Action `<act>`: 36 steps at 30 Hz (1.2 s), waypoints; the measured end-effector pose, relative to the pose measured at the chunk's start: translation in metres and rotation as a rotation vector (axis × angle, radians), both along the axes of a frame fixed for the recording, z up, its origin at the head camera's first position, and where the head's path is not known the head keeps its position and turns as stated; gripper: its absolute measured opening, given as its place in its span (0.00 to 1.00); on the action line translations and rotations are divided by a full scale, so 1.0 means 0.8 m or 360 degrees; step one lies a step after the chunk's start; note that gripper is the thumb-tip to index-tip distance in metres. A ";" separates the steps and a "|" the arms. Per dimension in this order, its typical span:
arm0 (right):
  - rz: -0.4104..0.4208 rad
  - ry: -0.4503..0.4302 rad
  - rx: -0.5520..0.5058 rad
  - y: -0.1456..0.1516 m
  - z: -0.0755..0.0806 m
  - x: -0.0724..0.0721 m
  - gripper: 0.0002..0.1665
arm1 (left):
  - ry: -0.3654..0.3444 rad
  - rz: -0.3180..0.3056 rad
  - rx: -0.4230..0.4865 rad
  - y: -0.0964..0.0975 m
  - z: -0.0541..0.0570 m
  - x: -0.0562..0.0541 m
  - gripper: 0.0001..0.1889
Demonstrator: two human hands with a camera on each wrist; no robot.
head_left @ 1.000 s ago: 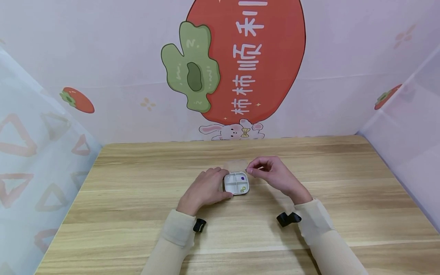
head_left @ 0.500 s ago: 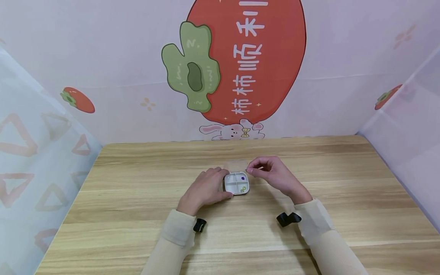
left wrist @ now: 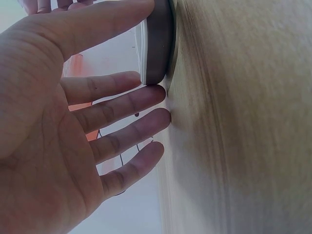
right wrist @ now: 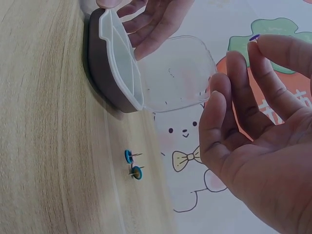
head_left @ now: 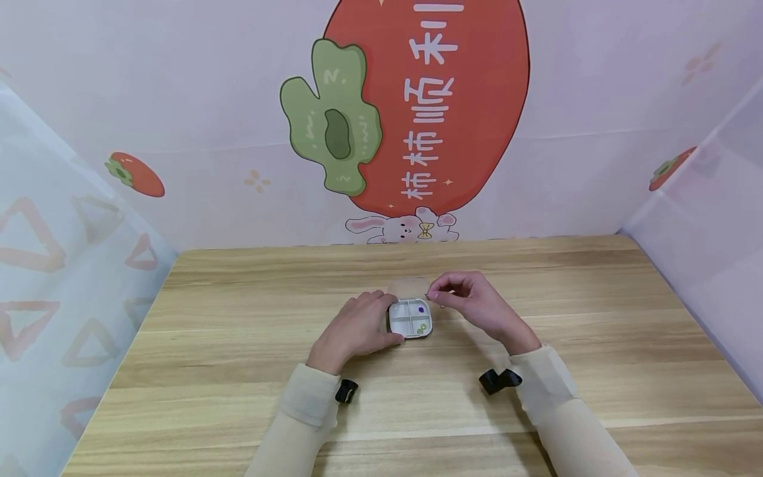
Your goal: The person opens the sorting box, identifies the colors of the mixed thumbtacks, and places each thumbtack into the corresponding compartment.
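Observation:
A small pill box [head_left: 401, 327] with white compartments and a dark outer shell lies on the table, its clear lid [right wrist: 175, 73] swung back. My left hand [head_left: 354, 324] holds the box between the thumb at its near edge and the fingers at its far-left side. My right hand [head_left: 477, 305], just right of the lid, pinches a purple-headed thumbtack [right wrist: 254, 37] between thumb and index finger. One purple tack [head_left: 421, 309] is in the far-right compartment, and yellow-green tacks [head_left: 422, 328] are in the near-right one. Both left compartments look bare.
Two blue thumbtacks [right wrist: 137, 172] lie on the wooden table [head_left: 238, 371] to the right of the box, pins sticking out. A printed cloth wall [head_left: 226, 99] rises behind the table's back edge, with more cloth at both sides.
Both hands and the box have stayed almost in place. A tiny speck now shows just below the right hand's fingers in the head view.

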State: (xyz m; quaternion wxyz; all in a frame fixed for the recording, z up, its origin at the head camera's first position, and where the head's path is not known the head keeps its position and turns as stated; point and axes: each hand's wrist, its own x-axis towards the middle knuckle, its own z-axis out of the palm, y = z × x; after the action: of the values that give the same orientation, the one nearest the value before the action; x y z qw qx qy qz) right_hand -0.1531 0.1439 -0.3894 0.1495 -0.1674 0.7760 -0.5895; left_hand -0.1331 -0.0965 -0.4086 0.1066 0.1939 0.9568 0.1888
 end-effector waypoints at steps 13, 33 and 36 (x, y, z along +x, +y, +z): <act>0.0042 -0.0044 -0.0060 0.000 0.001 0.001 0.10 | 0.0003 -0.0007 -0.0009 0.000 0.000 0.000 0.35; -0.0148 0.0521 0.0440 -0.015 -0.014 0.004 0.02 | -0.0009 0.0012 -0.0013 0.001 0.000 0.002 0.35; -0.0155 0.0569 0.0518 -0.018 -0.015 0.006 0.02 | -0.0008 0.0014 -0.0016 0.001 0.000 0.002 0.35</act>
State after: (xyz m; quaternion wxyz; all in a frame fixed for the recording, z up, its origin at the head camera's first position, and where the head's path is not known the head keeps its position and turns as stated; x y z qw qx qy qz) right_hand -0.1487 0.1295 -0.4011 0.0062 -0.2053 0.8820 -0.4241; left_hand -0.1317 -0.0957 -0.4086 0.1091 0.1888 0.9583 0.1848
